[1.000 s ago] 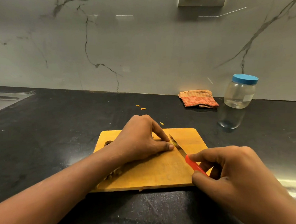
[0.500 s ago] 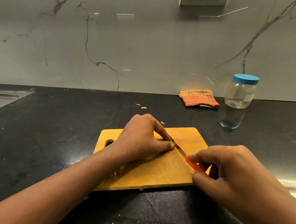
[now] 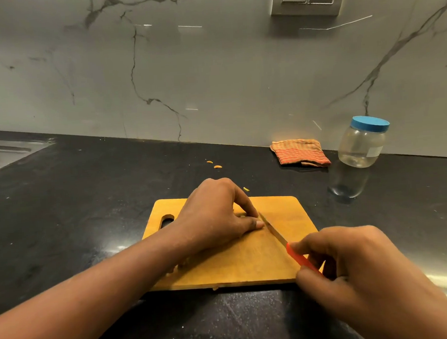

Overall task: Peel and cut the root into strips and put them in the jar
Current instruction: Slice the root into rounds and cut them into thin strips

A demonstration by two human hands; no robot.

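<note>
On the wooden chopping board [image 3: 249, 267], the left hand [image 3: 215, 217] curled its fingers over the root, which lay almost wholly hidden beneath them. The right hand [image 3: 354, 266] gripped the red-handled knife [image 3: 273, 230], its blade just beside the left thumb. The root was probably small, light, firm and prone to rolling, so pinning it close to the cut seemed wise. The blue-lidded jar [image 3: 361, 145] stood well apart.

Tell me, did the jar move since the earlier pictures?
No. The jar stands in the same spot by the wall, just right of the cloth, as before.
</note>
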